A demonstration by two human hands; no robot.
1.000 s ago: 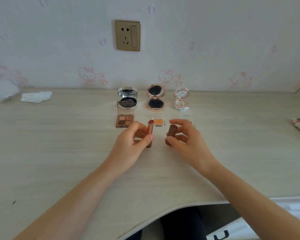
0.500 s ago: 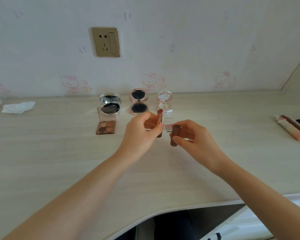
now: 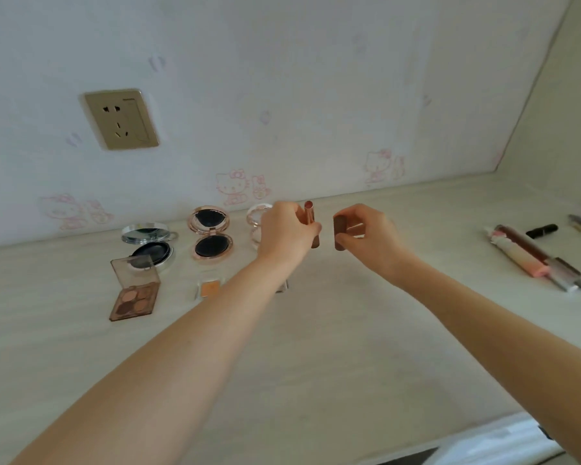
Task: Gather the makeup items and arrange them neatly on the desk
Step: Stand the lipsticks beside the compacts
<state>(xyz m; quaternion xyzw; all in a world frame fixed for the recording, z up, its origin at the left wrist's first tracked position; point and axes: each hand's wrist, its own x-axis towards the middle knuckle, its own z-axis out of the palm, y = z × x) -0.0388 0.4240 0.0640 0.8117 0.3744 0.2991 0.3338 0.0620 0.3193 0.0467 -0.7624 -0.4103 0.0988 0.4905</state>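
Now left hand point(image 3: 284, 231) grips uncapped lipstick point(image 3: 311, 223) (upright); right hand point(image 3: 369, 236) pinches brown cap point(image 3: 340, 231) beside it

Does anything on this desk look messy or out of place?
Yes. The tubes and pencils lie loosely heaped at the desk's far right, apart from the open compacts lined up by the wall. The lipstick in the left hand is uncapped; the right hand holds its cap.
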